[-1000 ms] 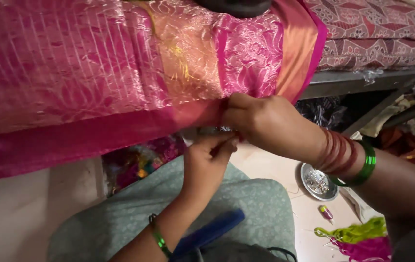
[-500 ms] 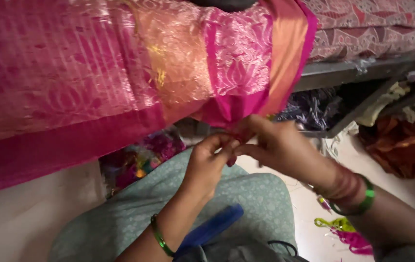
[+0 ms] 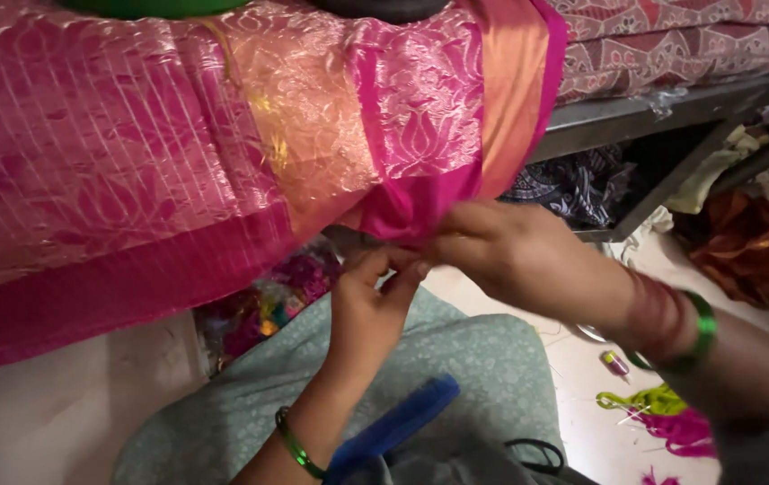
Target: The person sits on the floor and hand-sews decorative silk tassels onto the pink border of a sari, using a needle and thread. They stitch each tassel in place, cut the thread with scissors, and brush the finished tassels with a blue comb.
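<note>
The sari [image 3: 223,162] hung in a wide drape over the edge of a bed [image 3: 672,117], filling most of the view. Its cloth was a glossy pink silk, woven with pale floral shapes and fine light ribs on the left part. A gold brocade band ran down the middle, and a plain orange stripe lay near the right edge. A solid deep-pink border ran along the bottom. The lower edge was gathered into a small bunch just under the gold band.

The right hand [image 3: 515,256] was clenched on that bunch of pink border, fingers curled over it. The left hand [image 3: 375,296] rose from below, its fingertips pinched together at the same bunch, touching the right hand's fingers; what lay between them was too small to tell. Green and red bangles [image 3: 672,319] circled the right wrist, and a thin green one the left.

A blue comb [image 3: 393,427] lay on the grey-green patterned lap [image 3: 492,359]. Loose green and pink threads [image 3: 663,418] lay on the pale floor to the right.
</note>
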